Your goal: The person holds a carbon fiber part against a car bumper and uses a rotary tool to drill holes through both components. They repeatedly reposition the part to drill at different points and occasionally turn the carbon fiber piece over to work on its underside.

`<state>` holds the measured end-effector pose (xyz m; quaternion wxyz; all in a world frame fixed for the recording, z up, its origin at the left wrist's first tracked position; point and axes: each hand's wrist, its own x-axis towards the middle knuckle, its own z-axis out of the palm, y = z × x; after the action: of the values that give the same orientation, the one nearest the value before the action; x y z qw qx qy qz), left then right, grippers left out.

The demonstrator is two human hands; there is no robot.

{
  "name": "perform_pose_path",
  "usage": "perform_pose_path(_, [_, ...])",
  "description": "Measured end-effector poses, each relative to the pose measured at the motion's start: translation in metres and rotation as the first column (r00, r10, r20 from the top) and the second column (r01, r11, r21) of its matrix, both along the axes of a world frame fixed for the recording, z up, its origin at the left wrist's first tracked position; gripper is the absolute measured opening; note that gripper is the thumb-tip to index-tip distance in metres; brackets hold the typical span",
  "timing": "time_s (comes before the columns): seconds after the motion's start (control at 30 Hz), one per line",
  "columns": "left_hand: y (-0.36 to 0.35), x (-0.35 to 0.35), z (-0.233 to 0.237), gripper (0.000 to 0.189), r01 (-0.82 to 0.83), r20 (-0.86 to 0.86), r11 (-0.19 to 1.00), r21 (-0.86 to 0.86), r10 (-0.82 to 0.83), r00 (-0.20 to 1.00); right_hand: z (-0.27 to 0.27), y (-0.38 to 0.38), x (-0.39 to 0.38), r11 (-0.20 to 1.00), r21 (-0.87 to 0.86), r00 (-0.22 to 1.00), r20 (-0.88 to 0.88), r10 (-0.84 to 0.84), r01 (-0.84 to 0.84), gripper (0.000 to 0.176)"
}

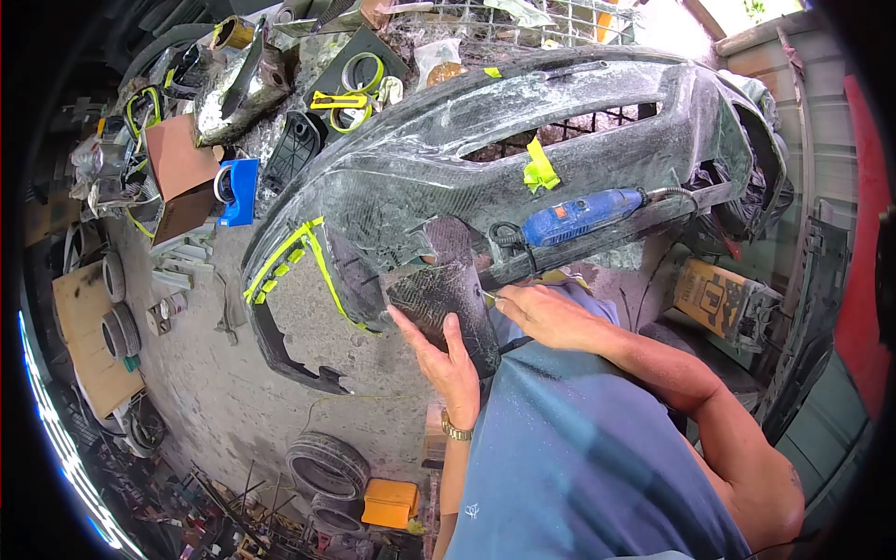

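Note:
A dark carbon-fibre panel piece (pixel 443 303), dusty along its edge, stands in front of me. My left hand (pixel 446 364) grips its lower part, with fingers on the left edge and thumb on the near face. My right hand (pixel 546 315) is closed at the panel's right edge. A thin, light metal tip (pixel 489 296) pokes from its fingers; the rest is hidden. Behind both hands lies a large dusty carbon-fibre car bumper (pixel 392 177) with yellow-green tape (pixel 317 257) at its left end. A blue rotary tool (pixel 579 217) rests on the bumper, its flexible shaft (pixel 670 192) running right.
Behind the bumper are tape rolls (pixel 361 73), a yellow cutter knife (pixel 338 100) and a blue box (pixel 240 191). Tyres (pixel 327 464) and an orange box (pixel 390 502) are on the floor. A cardboard carton (pixel 714 297) stands at right.

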<state>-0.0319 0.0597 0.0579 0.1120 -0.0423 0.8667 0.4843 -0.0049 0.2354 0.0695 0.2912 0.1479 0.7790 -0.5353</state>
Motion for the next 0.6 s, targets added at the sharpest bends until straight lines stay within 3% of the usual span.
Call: perform_pose_path(0.6, [-0.0017, 0.0005, -0.0038, 0.078, 0.02, -0.06, 0.998, -0.062, -0.024, 0.998, -0.0025, 0.0052, -0.0038, 0.997, -0.003, 0.996, 0.025, 0.082, -0.082, 0.039])
